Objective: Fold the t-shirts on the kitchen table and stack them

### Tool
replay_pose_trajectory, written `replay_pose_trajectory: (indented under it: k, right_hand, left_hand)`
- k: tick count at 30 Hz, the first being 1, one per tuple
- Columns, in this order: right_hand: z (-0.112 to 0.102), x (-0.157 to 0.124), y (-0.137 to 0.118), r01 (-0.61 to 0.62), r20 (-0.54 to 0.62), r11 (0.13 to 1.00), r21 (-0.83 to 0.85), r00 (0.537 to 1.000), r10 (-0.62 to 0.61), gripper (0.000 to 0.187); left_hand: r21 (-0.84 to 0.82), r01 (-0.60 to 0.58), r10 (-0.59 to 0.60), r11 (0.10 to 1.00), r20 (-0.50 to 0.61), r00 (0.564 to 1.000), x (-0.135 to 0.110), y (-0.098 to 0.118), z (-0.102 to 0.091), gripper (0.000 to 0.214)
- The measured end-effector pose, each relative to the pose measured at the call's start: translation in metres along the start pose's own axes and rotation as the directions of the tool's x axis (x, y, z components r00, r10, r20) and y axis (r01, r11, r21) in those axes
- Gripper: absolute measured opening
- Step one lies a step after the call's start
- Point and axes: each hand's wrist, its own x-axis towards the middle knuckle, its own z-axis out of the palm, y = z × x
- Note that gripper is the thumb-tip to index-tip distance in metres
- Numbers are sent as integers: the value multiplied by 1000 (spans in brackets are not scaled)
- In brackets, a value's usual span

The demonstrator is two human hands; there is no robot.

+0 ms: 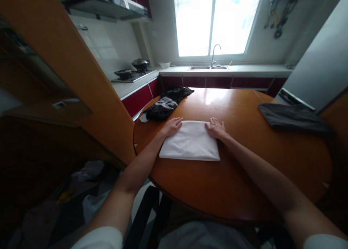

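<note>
A white folded cloth (190, 142) lies flat on a round wooden table (244, 162) in front of me. My left hand (172, 126) rests palm down on the cloth's far left corner, fingers stretched out. On the far right corner my right hand (216, 128) lies flat too, fingers spread. Neither hand grips anything.
A dark crumpled garment (165, 104) lies at the table's far left edge. A folded dark grey cloth (293, 119) sits at the right. Behind are a stove with pans (133, 70), a sink (208, 67) under a window, and an orange cabinet (81, 82) on the left.
</note>
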Motion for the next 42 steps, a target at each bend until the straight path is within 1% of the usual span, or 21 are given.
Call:
replay_pose_trajectory:
  k: [2, 3, 5, 6, 7, 9, 10, 11, 13, 16, 20, 22, 24, 27, 30, 32, 34, 37, 39, 41, 42]
  right_hand:
    - [-7, 0, 6, -47, -38, 997, 60, 998, 49, 65]
    - [-9, -4, 3, -42, -79, 995, 93, 996, 49, 63]
    - [-10, -22, -11, 49, -170, 989, 137, 985, -25, 60]
    - [-9, -36, -21, 134, -198, 981, 141, 975, -104, 59]
    - [-6, -52, -32, 242, -194, 960, 141, 958, -213, 60]
    - [2, -89, -50, 421, -120, 895, 149, 906, -406, 60]
    - [5, -106, -56, 491, -87, 858, 150, 871, -483, 61]
    - [9, -122, -59, 533, -82, 835, 137, 846, -527, 61]
    - [12, -146, -59, 560, -92, 821, 112, 829, -552, 61]
    - [11, -160, -46, 552, -112, 827, 105, 833, -542, 62]
    - [3, -152, -22, 544, -121, 819, 184, 839, -530, 60]
    - [-1, -139, -10, 518, -141, 814, 263, 855, -499, 58]
    - [-5, -121, 3, 474, -190, 819, 323, 880, -435, 54]
    - [-12, -92, 22, 415, -260, 858, 302, 902, -345, 49]
    - [-16, -72, 37, 348, -240, 901, 260, 927, -289, 48]
    - [-17, -67, 41, 325, -216, 908, 266, 938, -272, 49]
    - [-15, -68, 40, 352, -211, 899, 261, 929, -303, 52]
    - [-13, -74, 36, 431, -210, 878, 209, 897, -390, 55]
    - [-13, -78, 33, 467, -202, 869, 163, 878, -434, 55]
    - [-13, -81, 31, 484, -188, 867, 121, 868, -459, 54]
    - [-13, -81, 31, 484, -183, 869, 104, 868, -462, 54]
  left_hand:
    - [-7, 7, -7, 1000, 4, 1000, 2, -2, 0, 58]
    - [-9, 7, -7, 1000, 7, 1000, 3, -4, 0, 58]
    - [-14, 12, -12, 1000, 11, 1000, 6, -6, 2, 59]
    - [-15, 15, -15, 1000, 9, 1000, 6, -8, 3, 60]
    - [-16, 17, -17, 1000, 6, 1000, 7, -10, 5, 60]
    - [-19, 11, -11, 1000, -5, 1000, 8, -13, 7, 60]
    - [-21, 4, -4, 1000, -13, 1000, 8, -14, 8, 60]
    - [-26, -1, 1, 1000, -21, 1000, 8, -15, 8, 60]
    - [-42, -6, 4, 999, -37, 999, 8, -15, 8, 60]
    - [-89, -8, 3, 996, -62, 998, 8, -14, 6, 59]
    - [-179, -21, 0, 984, -118, 993, 8, -13, 4, 63]
    - [-219, -14, -20, 976, -151, 988, 8, -13, 3, 65]
    - [-245, -5, -40, 970, -179, 983, 7, -13, 3, 66]
    - [-255, 25, -76, 967, -192, 978, 7, -14, 2, 67]
    - [-254, 66, -112, 965, -170, 979, 8, -11, -2, 65]
    - [-251, 93, -139, 964, -177, 974, 9, -7, -6, 61]
    - [-246, 115, -169, 962, -209, 963, 9, -1, -10, 53]
    - [-208, 178, -230, 962, -257, 939, 10, 2, -18, 47]
    - [-162, 279, -312, 946, -239, 919, 12, -4, -22, 49]
    - [-101, 376, -389, 921, -208, 898, 15, -16, -25, 53]
    - [-82, 375, -384, 923, -203, 901, 16, -23, -26, 53]
